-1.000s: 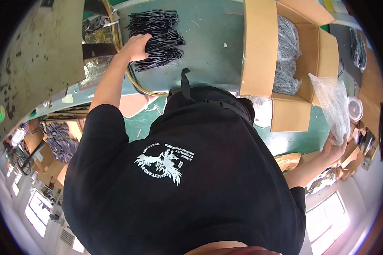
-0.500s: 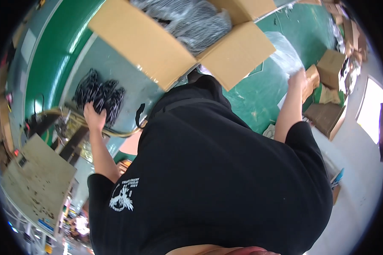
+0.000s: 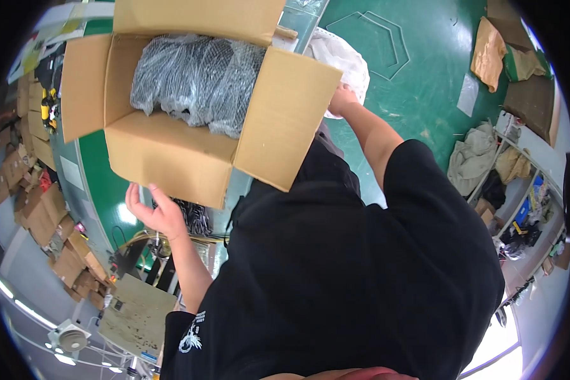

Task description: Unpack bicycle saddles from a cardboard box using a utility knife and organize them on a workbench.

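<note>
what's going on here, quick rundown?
An open cardboard box stands with plastic-wrapped bundles inside. The person's left hand is open, fingers spread, at the lower edge of the near flap; whether it touches is unclear. The right hand is at the edge of the right flap, by a white bag; its grip is hidden. Thin black pieces lie partly hidden by the near flap.

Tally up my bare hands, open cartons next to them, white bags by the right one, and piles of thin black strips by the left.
Left hand and right hand, bare: 2
Open cardboard carton: 1
White bag: 1
Pile of thin black strips, partly hidden: 1
Total: 5
</note>
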Demonstrator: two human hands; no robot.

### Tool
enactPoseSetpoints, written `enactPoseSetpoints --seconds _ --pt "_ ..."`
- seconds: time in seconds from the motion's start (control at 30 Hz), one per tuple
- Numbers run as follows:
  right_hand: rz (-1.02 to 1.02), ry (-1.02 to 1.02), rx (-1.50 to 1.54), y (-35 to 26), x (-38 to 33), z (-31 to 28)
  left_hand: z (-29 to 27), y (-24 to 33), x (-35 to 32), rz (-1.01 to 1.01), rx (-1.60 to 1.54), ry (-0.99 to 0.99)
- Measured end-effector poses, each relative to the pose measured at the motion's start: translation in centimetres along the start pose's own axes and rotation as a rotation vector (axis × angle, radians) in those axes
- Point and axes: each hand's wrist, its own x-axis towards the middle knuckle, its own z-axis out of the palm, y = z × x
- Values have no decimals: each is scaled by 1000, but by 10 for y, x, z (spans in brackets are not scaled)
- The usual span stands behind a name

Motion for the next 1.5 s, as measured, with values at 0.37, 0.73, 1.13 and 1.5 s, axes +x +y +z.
enactPoseSetpoints --seconds 0.37,0.73,1.13,1.5 --pt "185 -83 394 24 151 42 90 71 9 376 160 -501" --pt "101 -189 151 58 230 1 103 58 2 372 29 -373" --pt "69 775 52 -53 -31 -314 103 33 3 385 -296 -54" --pt "-937 -9 -324 -301 -106 -307 46 23 -8 387 -456 -113"
